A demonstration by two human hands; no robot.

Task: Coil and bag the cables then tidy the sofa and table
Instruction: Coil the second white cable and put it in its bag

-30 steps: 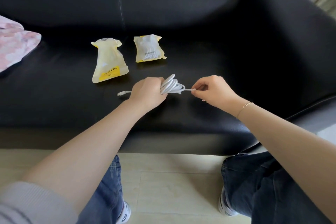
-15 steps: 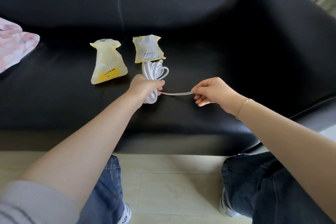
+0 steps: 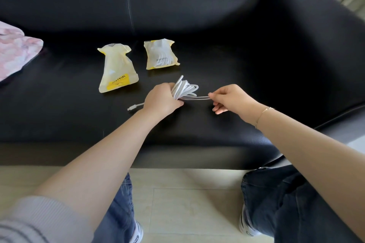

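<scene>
A white cable (image 3: 184, 89) is bunched in loops over the black sofa seat (image 3: 246, 89). My left hand (image 3: 163, 99) grips the bunch around its middle, and the cable's plug end (image 3: 132, 107) sticks out to the left of that hand. My right hand (image 3: 230, 97) pinches a taut strand of the same cable that runs from the bunch to the right. Behind the hands lie two pale yellow bags: a longer one (image 3: 117, 68) on the left and a shorter one (image 3: 160, 54) holding something white.
A pink patterned cloth (image 3: 16, 50) lies on the seat at the far left. The sofa's right armrest (image 3: 316, 31) rises at the right. My knees in blue jeans and a pale tiled floor (image 3: 187, 203) fill the foreground.
My left hand has turned the bunch, so its loops now point up and right instead of straight back. The plug end shows again at the left. My right hand has stayed at the right, pinching the strand.
</scene>
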